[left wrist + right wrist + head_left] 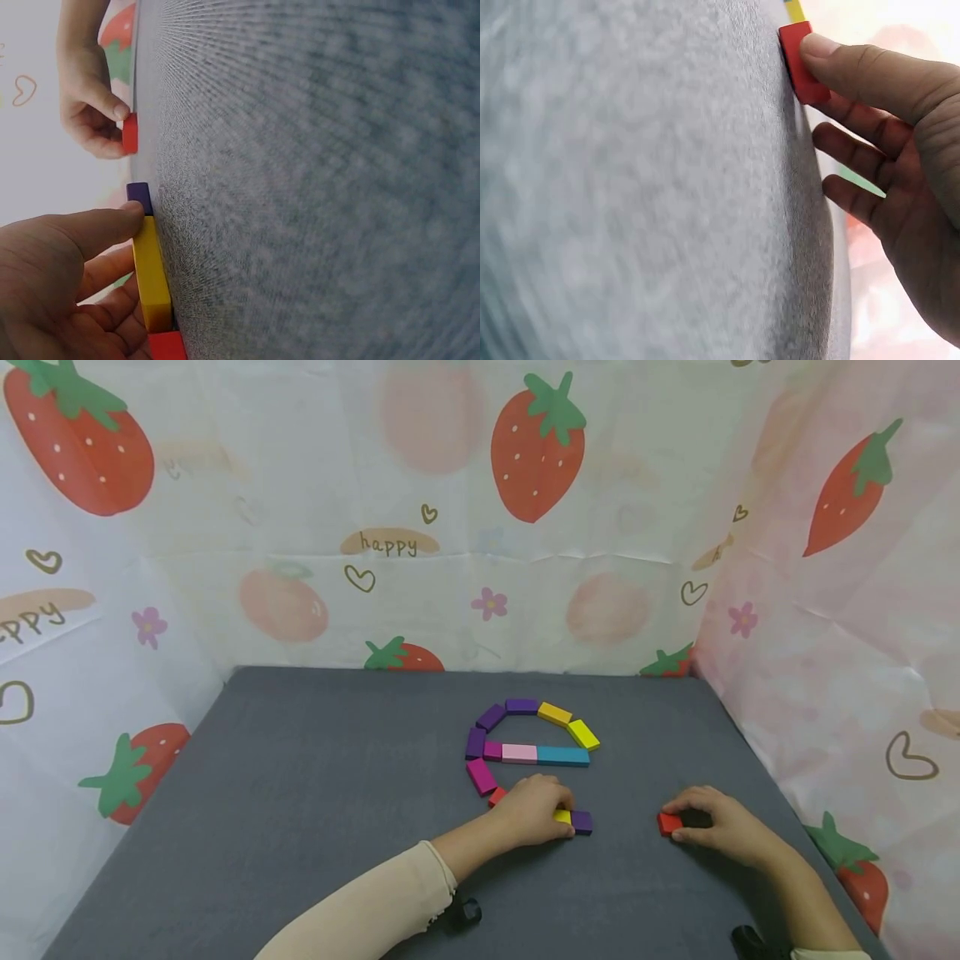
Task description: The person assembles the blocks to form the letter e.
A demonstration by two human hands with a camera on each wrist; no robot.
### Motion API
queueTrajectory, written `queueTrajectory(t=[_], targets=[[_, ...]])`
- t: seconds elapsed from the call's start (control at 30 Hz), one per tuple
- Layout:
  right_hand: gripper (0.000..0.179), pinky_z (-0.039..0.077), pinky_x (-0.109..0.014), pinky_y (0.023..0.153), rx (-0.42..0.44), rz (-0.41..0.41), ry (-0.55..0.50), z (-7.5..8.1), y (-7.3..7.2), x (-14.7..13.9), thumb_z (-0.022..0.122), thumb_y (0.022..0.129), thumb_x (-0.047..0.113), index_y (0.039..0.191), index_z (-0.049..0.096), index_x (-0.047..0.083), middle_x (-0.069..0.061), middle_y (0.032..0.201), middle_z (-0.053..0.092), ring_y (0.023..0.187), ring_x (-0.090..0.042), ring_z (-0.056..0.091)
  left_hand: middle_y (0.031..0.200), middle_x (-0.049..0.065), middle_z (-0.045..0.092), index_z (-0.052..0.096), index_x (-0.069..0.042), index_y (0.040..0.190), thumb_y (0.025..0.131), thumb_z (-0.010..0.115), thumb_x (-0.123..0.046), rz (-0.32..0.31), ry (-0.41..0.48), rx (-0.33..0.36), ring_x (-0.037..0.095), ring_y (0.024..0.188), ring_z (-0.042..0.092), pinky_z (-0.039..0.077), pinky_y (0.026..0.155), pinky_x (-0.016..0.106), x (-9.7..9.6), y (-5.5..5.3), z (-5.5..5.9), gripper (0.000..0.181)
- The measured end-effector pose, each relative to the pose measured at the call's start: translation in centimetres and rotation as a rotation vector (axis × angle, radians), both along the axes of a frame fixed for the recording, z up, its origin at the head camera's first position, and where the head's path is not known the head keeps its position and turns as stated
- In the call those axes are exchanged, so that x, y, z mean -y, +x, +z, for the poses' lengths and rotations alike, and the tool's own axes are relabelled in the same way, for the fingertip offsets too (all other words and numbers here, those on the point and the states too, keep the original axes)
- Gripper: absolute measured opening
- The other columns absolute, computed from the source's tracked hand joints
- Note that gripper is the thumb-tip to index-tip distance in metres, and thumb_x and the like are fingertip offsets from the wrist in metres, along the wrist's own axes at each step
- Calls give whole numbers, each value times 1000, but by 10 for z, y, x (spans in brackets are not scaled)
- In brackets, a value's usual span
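Observation:
My left hand (528,812) pinches a long yellow block (153,277) lying on the table, its thumb tip at the seam with a small purple block (582,823). A red block (168,346) touches the yellow block's other end in the left wrist view. In the head view my left hand covers most of this row. Farther right, my right hand (720,825) holds a red block (804,64) between thumb and index finger, its other fingers loosely bent. That block is apart from the row, at or just above the table surface.
Purple blocks (476,743), yellow blocks (583,735) and a magenta block (481,777) curve around a straight bar of magenta, pink (519,754) and blue (562,757) blocks. Grey cloth (322,793) covers the table. Strawberry-printed curtains (450,527) enclose the back and sides.

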State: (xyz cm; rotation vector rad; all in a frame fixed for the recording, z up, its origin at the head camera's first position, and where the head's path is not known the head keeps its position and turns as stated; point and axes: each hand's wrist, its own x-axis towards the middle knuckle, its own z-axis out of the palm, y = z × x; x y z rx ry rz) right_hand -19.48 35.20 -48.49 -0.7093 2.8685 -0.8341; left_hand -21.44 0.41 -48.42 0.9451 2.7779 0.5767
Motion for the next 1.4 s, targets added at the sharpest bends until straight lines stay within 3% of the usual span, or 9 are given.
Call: queueTrajectory(t=[0.5,1.1,1.4], targets=[[28,51,-39,93,-87,9,-12,-2,-8,35,83,86,34,112,74,25,13,109,69,105,-8,59,100,-9,65,76,-21,113,90,79,-40,15,24,40,9,91,52,43,85,28,1,-2,-3,30],[29,50,-45,94,40,41,-38,-3,-17,74,82,87,37,113,74,27,10,112,69,106,-16,59,100,-9,68,77,-20,113,88,81,-40,41,47,60,8,92,54,43,85,29,-1,-5,-3,31],[31,50,-36,90,54,66,-30,-4,-17,84,82,87,40,113,74,25,8,113,67,104,-16,58,99,-9,68,77,-19,112,88,81,-39,38,52,64,9,92,53,43,86,29,-1,-5,-6,32]])
